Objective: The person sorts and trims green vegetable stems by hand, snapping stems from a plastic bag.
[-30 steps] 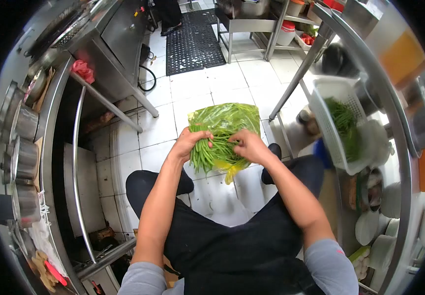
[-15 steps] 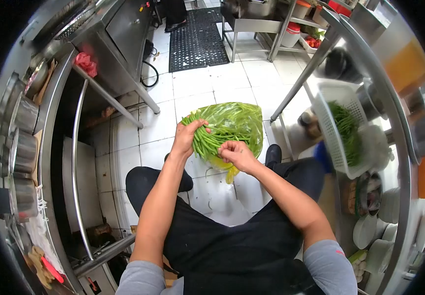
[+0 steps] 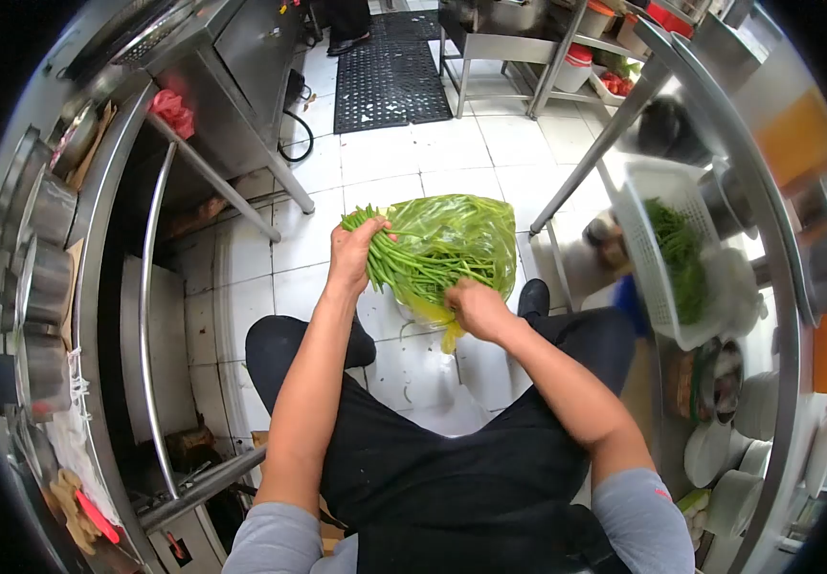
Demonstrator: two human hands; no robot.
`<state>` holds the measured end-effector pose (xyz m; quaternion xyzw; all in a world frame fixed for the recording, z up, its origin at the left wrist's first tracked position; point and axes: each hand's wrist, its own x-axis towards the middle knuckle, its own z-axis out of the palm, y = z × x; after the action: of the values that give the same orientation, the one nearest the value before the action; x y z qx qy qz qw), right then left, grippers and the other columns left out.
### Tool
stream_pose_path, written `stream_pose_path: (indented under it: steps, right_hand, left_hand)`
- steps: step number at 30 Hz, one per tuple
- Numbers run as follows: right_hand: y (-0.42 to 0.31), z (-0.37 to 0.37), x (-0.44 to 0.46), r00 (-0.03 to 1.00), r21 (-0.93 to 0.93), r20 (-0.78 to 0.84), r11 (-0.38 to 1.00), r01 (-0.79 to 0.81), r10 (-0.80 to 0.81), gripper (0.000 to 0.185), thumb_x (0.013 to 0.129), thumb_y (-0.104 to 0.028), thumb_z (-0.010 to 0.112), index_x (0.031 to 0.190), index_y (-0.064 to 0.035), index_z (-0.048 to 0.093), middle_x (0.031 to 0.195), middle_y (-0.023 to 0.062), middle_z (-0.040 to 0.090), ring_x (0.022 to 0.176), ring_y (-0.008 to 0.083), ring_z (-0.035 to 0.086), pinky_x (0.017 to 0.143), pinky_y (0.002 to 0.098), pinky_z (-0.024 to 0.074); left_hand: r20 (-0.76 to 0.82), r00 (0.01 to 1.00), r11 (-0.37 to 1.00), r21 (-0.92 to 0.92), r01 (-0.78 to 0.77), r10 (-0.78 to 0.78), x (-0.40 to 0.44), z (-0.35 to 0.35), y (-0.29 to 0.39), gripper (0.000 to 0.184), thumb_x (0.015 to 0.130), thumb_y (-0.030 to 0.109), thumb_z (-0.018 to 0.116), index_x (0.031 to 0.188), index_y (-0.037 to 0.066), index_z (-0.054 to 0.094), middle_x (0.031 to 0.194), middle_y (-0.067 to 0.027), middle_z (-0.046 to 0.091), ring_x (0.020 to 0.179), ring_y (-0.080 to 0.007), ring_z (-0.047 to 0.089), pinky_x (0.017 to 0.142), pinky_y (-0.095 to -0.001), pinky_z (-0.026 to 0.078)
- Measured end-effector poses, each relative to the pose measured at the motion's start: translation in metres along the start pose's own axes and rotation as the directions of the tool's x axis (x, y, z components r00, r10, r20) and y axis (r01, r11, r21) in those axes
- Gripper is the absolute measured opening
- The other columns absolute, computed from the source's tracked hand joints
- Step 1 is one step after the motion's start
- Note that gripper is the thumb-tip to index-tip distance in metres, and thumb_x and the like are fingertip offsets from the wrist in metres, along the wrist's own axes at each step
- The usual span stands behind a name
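**Fistful of green beans over a yellowish bag**

So, we've just got the head camera here, looking down past a pair of dark-trousered knees [image 3: 284,352] at a tiled floor [image 3: 404,158].

The left hand [image 3: 348,256] has its fingers wrapped around a thick bunch of green beans [image 3: 402,264], near one end. Our guess on why: grabbing them there keeps the bunch together and leaves the rest fanned out toward the other hand. The right hand [image 3: 480,311] sits at the lower right edge of the beans, fingers curled in. We can't tell whether they're pinching a bean, the plastic or nothing at all.

Both hands are between the knees, with a see-through bag [image 3: 476,218] right behind and under the beans. Having it there probably means loose ones land on plastic instead of tile, but that's us guessing. What's holding the bag up, we can't see.

As for the beans: long, skinny, bright green, mostly lying the same way, with a messier tangle toward the right hand. The bag has a yellow-green tint and is shiny and crinkled, with a bunched yellow tail [image 3: 451,336] at the bottom. Off to the right, a white basket [image 3: 658,180] holds more long greens [image 3: 679,253].
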<state>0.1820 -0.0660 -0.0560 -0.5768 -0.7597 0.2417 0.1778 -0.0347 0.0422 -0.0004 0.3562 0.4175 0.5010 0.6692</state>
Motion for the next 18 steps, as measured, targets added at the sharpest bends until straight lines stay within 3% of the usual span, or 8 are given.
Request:
stream_pose_path:
  steps: [1,5,9,11,13,15,17,18]
  right_hand:
    - [0.001,0.007,-0.004,0.99,-0.127,0.139,0.991,0.051,-0.033,0.012,0.077,-0.009,0.061,0.087,-0.0062,0.066,0.094,0.0156,0.061,0.093,0.0332,0.062,0.076,0.0443,0.0519]
    - [0.008,0.027,-0.004,0.986,-0.343,0.146,0.931,0.123,-0.076,0.01,0.077,-0.008,0.06,0.085,-0.0048,0.066,0.088,0.016,0.061,0.088,0.035,0.062,0.075,0.0449,0.0523]
    - [0.005,0.003,0.003,0.99,-0.324,0.124,0.94,0.106,-0.068,0.008,0.077,-0.009,0.061,0.082,-0.0037,0.065,0.089,0.017,0.062,0.084,0.035,0.063,0.073,0.0438,0.0522]
    - [-0.006,-0.034,0.008,0.995,0.039,0.102,0.999,-0.003,-0.001,0.01,0.077,-0.012,0.061,0.082,-0.0041,0.065,0.09,0.0172,0.066,0.08,0.0348,0.065,0.071,0.0444,0.0521]
    - [-0.011,-0.056,0.011,0.982,0.155,0.147,0.977,-0.143,0.121,0.022,0.078,-0.01,0.061,0.098,-0.0029,0.064,0.086,0.0137,0.066,0.074,0.0257,0.065,0.069,0.0389,0.0513]
    - [0.0,-0.058,0.012,0.984,0.583,-0.027,0.803,-0.128,0.177,0.038,0.08,-0.007,0.06,0.117,-0.0041,0.059,0.085,0.0077,0.065,0.073,0.0146,0.063,0.065,0.0327,0.0502]
    - [0.006,-0.057,0.016,0.983,0.702,-0.037,0.705,-0.101,0.178,0.045,0.082,-0.003,0.057,0.127,-0.0035,0.052,0.085,0.0033,0.063,0.074,0.0072,0.059,0.064,0.0267,0.0502]
    - [0.003,-0.057,0.017,0.984,0.795,-0.073,0.605,-0.042,0.165,0.043,0.084,-0.001,0.056,0.126,-0.0025,0.053,0.087,0.0037,0.063,0.074,0.0076,0.06,0.064,0.0259,0.051]
  left_hand:
    - [-0.005,1.0,1.0,-0.001,0.0,0.0,-0.001,0.001,0.001,0.009,0.086,0.007,0.064,0.089,-0.002,0.062,0.077,-0.0075,0.064,0.066,-0.0163,0.065,0.058,-0.0299,0.055]
    - [0.007,1.0,0.998,0.057,-0.031,0.031,-0.001,0.003,-0.003,0.012,0.087,0.012,0.067,0.087,0.001,0.064,0.077,-0.0071,0.066,0.067,-0.015,0.063,0.061,-0.0283,0.053]
    - [0.075,0.997,0.992,0.128,-0.013,0.003,-0.005,0.005,0.002,0.01,0.087,0.012,0.067,0.086,0.003,0.064,0.075,-0.0065,0.065,0.066,-0.0137,0.061,0.062,-0.0275,0.051]
    - [0.142,0.99,0.983,0.181,-0.009,-0.017,-0.009,0.005,0.008,0.01,0.087,0.011,0.066,0.085,0.002,0.064,0.074,-0.007,0.065,0.067,-0.0141,0.061,0.063,-0.0281,0.051]
    - [0.229,0.97,0.972,0.232,0.03,-0.085,-0.012,0.009,0.008,0.009,0.086,0.01,0.066,0.085,0.001,0.063,0.075,-0.0083,0.066,0.067,-0.0142,0.062,0.065,-0.0286,0.052]
    - [0.284,0.954,0.955,0.296,0.006,-0.094,-0.012,0.009,0.004,0.011,0.085,0.01,0.067,0.084,0.0,0.062,0.077,-0.0091,0.066,0.067,-0.0145,0.063,0.068,-0.0294,0.052]
    - [0.433,0.893,0.896,0.436,-0.087,-0.124,-0.016,0.015,-0.004,0.014,0.085,0.011,0.068,0.087,-0.001,0.062,0.079,-0.0091,0.067,0.067,-0.0146,0.063,0.07,-0.0292,0.052]
    - [0.432,0.886,0.932,0.362,0.0,-0.168,-0.025,0.026,-0.001,0.02,0.084,0.011,0.07,0.094,-0.003,0.06,0.08,-0.0085,0.066,0.069,-0.0151,0.064,0.072,-0.0282,0.051]
